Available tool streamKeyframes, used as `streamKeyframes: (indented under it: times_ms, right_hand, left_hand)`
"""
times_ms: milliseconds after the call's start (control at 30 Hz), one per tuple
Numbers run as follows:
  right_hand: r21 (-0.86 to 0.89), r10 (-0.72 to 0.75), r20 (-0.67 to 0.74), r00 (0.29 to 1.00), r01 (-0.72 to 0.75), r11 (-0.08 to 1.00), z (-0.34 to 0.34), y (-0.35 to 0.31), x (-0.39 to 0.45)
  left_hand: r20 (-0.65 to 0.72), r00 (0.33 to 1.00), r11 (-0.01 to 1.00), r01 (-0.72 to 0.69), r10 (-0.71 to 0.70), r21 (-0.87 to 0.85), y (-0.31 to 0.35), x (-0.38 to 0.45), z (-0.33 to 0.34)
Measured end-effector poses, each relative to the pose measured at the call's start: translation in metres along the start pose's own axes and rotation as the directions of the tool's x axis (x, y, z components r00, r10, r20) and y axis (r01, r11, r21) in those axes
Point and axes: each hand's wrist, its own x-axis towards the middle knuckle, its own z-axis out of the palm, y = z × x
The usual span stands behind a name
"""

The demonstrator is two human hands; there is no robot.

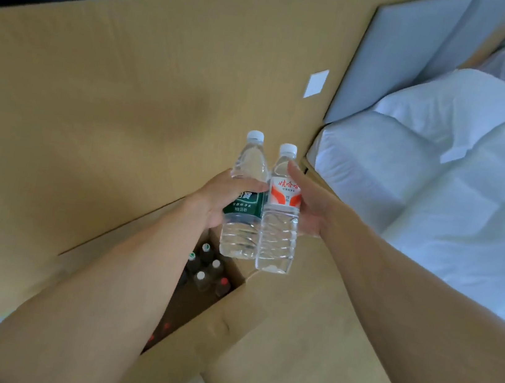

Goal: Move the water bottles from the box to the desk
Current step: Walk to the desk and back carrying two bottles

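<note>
White bedding (458,194) lies beside a grey headboard (399,59).

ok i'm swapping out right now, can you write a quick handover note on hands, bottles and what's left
Left hand grips the clear plastic water bottle with the green label. Right hand holds the clear plastic water bottle with the red and white label. Both bottles are upright, side by side, lifted above the open brown cardboard box.
Done: these two are out of the box.
Left: set them on the desk, which is not in view; more capped bottles stand in the box.
</note>
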Motion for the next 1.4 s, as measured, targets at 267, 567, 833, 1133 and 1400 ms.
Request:
streamKeyframes:
  times_ms: [267,567,833,1133,1400]
  right_hand:
    - [0.032,-0.193,0.011,0.981,0.193,0.981,-0.128,0.019,-0.110]
    - [0.136,-0.316,-0.374,0.872,0.388,0.912,-0.278,0.086,-0.252]
    - [0.177,-0.339,-0.596,0.728,0.530,0.829,-0.389,0.178,-0.394]
    - [0.246,-0.275,-0.773,0.572,0.670,0.700,-0.480,0.283,-0.518]
    - [0.272,-0.188,-0.857,0.479,0.731,0.626,-0.544,0.355,-0.591]
  left_hand:
    - [0.367,0.930,0.991,-0.015,-0.035,0.131,-0.003,0.001,0.140]
    - [0.553,0.816,0.960,0.005,-0.166,0.281,-0.053,0.004,0.335]
    - [0.620,0.720,0.923,0.076,-0.312,0.376,-0.129,-0.037,0.519]
    - [0.770,0.385,0.815,-0.072,-0.510,0.575,-0.215,-0.098,0.689]
    - [0.727,0.149,0.692,-0.229,-0.670,0.684,-0.299,-0.125,0.820]
